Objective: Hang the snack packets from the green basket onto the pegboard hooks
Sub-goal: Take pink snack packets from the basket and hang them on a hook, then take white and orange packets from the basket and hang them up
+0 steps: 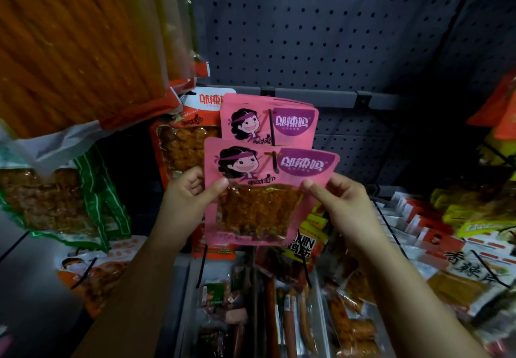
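Hanging is under way: the left hand (pixel 190 190) pinches the pink packet (pixel 262 190) by one side edge and the right hand (pixel 337 198) pinches the other, its hole threaded on the hook (pixel 275 162) above both hands. Next, likely, sliding it back against the hung pink packets (pixel 268 119).

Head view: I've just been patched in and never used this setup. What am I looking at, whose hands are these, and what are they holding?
There is no machine here. A person wears one camera on the head, looking forward and down. The left hand and right hand each pinch a side of a pink snack packet, held up before a dark pegboard. Its hang hole sits at a black hook. More pink packets already hang behind it. Other snacks hang around, and sausages lie in trays below.
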The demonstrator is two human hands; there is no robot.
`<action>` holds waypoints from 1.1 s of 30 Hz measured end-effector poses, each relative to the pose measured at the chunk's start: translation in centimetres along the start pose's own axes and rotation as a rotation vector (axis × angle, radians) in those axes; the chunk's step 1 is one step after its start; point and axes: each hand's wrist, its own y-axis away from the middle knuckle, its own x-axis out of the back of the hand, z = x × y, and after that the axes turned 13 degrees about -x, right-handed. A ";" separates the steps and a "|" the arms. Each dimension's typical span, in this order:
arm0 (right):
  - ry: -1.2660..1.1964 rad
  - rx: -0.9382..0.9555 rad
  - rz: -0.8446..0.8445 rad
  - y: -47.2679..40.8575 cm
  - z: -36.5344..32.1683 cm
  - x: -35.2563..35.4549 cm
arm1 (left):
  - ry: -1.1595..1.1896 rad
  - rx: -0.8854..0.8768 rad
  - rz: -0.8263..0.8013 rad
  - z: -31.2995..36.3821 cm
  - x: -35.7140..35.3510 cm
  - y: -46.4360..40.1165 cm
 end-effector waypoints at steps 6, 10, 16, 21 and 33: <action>0.115 -0.018 0.126 -4.4 0.0 -0.2 | -0.070 0.037 0.059 -1.9 -1.4 -3.2; 0.176 -0.029 0.237 -7.4 -0.4 -0.8 | -0.152 0.082 0.101 -2.9 -2.5 -5.4; 0.223 -0.084 0.320 -9.6 -0.7 -1.4 | -0.236 0.119 0.078 -3.8 -3.1 -7.6; 0.244 -0.087 0.327 -9.4 -0.6 -1.5 | -0.272 0.160 0.083 -4.1 -3.4 -8.1; 0.053 -0.130 0.257 -3.3 3.5 3.6 | -0.305 0.020 0.267 -2.3 -3.4 -1.7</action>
